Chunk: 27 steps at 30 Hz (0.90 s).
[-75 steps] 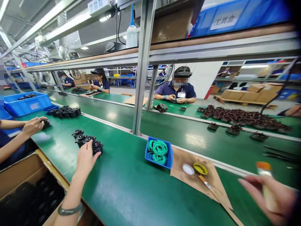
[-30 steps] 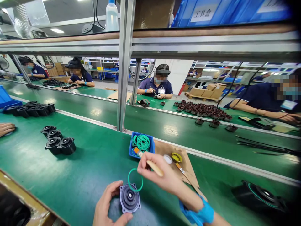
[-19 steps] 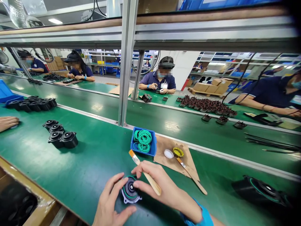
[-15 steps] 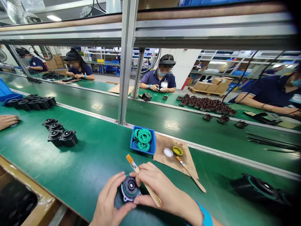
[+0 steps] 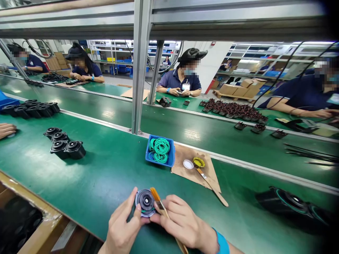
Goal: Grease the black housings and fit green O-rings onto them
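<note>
A round black housing (image 5: 146, 200) with stepped rings and a pale centre is held near the front of the bench. My left hand (image 5: 124, 220) is closed on its left side, with the thumb on the front rim by a short visible stretch of green rubber ring (image 5: 144, 211). My right hand (image 5: 181, 220) grips a paintbrush (image 5: 161, 207) by its wooden handle, bristles up beside the housing's right edge. Its fingertips touch the front right of the rim. The housing's underside is hidden.
Ahead stand a blue bin (image 5: 159, 164) of green rings and cardboard (image 5: 182, 151) with a yellow-rimmed pot (image 5: 198, 162), white lid (image 5: 188, 164) and second brush (image 5: 212, 186). Black housings (image 5: 75, 150) stand left; others (image 5: 286, 208) lie right. A co-worker's hand (image 5: 7, 130) rests far left.
The brush has swung lower and right, its bristles now beside the housing. My left thumb has moved onto the front rim, and less of the green ring shows. My view has tilted down slightly.
</note>
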Each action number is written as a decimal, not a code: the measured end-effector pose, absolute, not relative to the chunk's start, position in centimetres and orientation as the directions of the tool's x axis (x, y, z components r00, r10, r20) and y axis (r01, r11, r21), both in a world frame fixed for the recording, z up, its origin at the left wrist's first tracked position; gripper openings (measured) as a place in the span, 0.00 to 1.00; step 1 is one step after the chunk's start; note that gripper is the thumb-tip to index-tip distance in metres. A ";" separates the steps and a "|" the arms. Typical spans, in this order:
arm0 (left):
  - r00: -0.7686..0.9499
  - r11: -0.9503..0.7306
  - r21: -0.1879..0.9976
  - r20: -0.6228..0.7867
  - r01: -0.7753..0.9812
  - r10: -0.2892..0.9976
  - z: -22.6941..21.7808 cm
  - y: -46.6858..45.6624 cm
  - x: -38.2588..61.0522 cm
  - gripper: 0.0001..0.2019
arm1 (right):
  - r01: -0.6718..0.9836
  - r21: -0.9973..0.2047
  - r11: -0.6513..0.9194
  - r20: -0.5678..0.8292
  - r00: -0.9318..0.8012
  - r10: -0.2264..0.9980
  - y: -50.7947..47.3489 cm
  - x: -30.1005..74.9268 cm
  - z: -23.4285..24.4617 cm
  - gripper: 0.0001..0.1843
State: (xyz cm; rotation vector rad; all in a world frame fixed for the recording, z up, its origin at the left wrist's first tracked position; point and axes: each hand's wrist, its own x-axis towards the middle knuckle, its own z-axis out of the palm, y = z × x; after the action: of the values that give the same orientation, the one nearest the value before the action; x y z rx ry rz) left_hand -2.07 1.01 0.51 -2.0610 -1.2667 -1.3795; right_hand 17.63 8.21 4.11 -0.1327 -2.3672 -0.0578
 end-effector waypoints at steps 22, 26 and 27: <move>-0.111 -0.447 0.618 0.656 0.646 0.747 0.4 0.3 -3.1 0.14 | -0.098 -0.912 0.398 0.392 -0.492 0.778 7.5 18.4 6.4 0.13; -0.118 -0.330 0.687 0.519 0.647 0.847 0.5 0.6 -3.1 0.31 | -0.239 -0.967 0.090 0.205 -0.511 0.835 7.4 18.5 7.0 0.26; -0.100 -0.313 0.693 0.486 0.649 0.868 0.5 0.8 -3.2 0.34 | -0.238 -0.970 0.044 0.167 -0.525 0.834 7.4 18.4 7.0 0.27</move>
State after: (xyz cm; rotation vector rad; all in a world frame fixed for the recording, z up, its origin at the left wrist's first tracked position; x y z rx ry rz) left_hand -3.17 0.76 0.47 -2.2453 -1.9514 -1.5948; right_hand 18.41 7.38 6.99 -0.6339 -1.4818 1.6156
